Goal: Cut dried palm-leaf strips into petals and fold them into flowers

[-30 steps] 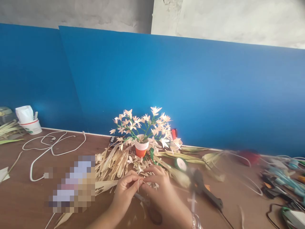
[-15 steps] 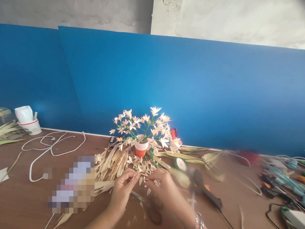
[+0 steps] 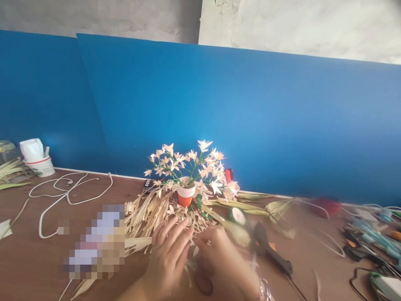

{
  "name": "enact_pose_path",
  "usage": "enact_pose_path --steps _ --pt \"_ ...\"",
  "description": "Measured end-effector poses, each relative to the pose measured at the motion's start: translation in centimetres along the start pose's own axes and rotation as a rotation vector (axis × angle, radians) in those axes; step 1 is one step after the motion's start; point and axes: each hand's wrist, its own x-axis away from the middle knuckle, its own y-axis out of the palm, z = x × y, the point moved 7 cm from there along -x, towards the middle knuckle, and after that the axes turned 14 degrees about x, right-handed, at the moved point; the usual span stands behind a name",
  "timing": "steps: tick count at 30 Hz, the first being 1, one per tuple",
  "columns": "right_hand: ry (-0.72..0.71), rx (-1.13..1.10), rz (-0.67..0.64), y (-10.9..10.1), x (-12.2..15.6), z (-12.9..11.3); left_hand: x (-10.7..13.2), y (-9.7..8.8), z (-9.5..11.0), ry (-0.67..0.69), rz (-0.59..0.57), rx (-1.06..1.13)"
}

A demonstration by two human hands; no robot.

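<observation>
My left hand (image 3: 169, 255) lies over the table with its fingers stretched out toward a heap of small pale leaf cut-outs (image 3: 184, 219); nothing shows in it. My right hand (image 3: 216, 259) is beside it, fingers curled in near the same petals, and whether it pinches one is hidden. Scissors (image 3: 200, 282) lie partly under both hands. Behind stands an orange paper cup (image 3: 185, 196) holding a bouquet of cream handmade flowers (image 3: 188, 163) on green stems.
Dried leaf strips (image 3: 144, 215) spread left of the cup. A green tape roll (image 3: 237, 216) and a black glue gun (image 3: 269, 251) lie to the right, cluttered tools (image 3: 372, 242) beyond. White cables (image 3: 62, 192) and a white cup (image 3: 40, 166) sit left. Blue boards (image 3: 219, 113) back the table.
My left hand has let go of its pinch and opened its fingers flat, moving slightly forward. My right hand has curled inward and stayed close by.
</observation>
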Motion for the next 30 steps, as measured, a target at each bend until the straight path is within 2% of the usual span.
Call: enact_pose_path --steps 2,6,9,12,18,26,30 --pt "-0.026 0.018 -0.021 0.1 0.1 -0.4 -0.3 0.8 -0.1 -0.008 -0.077 -0.005" --pt "-0.025 -0.006 -0.055 0.0 0.3 -0.7 -0.6 1.4 -0.7 -0.093 -0.122 0.112" --pt "0.023 -0.089 -0.068 -0.4 0.6 -0.5 -0.5 1.6 -0.7 -0.098 -0.174 0.133" --pt "0.060 -0.150 -0.053 -0.6 0.6 -0.2 -0.3 1.6 -0.9 -0.105 -0.170 0.136" --pt "0.039 -0.085 0.045 -0.9 0.3 0.3 -0.2 1.8 -1.2 -0.122 -0.171 0.144" --pt "0.030 -0.072 0.075 -1.1 0.4 0.2 0.1 1.7 -1.3 -0.110 -0.105 0.159" --pt "0.030 -0.071 0.104 -1.2 0.4 0.4 0.6 2.1 -1.8 -0.151 -0.093 0.184"
